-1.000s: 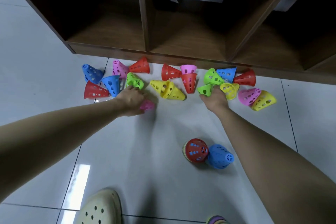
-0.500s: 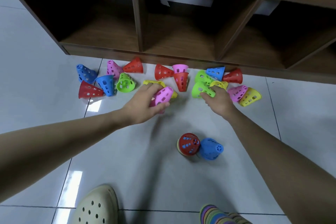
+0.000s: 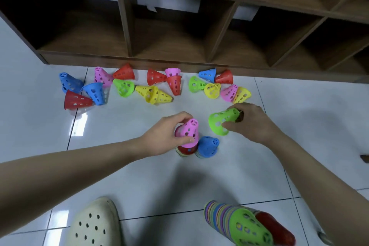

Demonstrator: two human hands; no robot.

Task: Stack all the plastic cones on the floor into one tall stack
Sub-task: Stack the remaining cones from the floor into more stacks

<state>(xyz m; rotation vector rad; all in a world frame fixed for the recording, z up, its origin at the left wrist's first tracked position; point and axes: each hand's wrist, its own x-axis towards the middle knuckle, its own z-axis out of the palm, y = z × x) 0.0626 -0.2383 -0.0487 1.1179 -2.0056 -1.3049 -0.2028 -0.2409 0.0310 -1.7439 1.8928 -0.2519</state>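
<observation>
My left hand [image 3: 167,137] grips a pink cone [image 3: 189,131] and holds it over the red-topped short stack [image 3: 184,149] on the floor. A second short stack topped by a blue cone [image 3: 207,146] stands right beside it. My right hand [image 3: 252,123] holds a green cone [image 3: 221,123] tilted on its side, just above and right of the blue one. Several loose cones lie in a row along the shelf base, among them a yellow pair [image 3: 153,95] and a red cone [image 3: 76,101]. A tall stack [image 3: 239,223] lies at the bottom right, its top a green cone.
A dark wooden cubby shelf [image 3: 179,26] runs across the back, its base right behind the loose cones. A cream perforated clog [image 3: 93,223] sits at the bottom left. White floor tiles [image 3: 309,116] spread to the right.
Both hands have lifted a cone from the row and drawn back toward me. The left brought the pink cone over the red-topped stack; the right carries the green cone near the blue one.
</observation>
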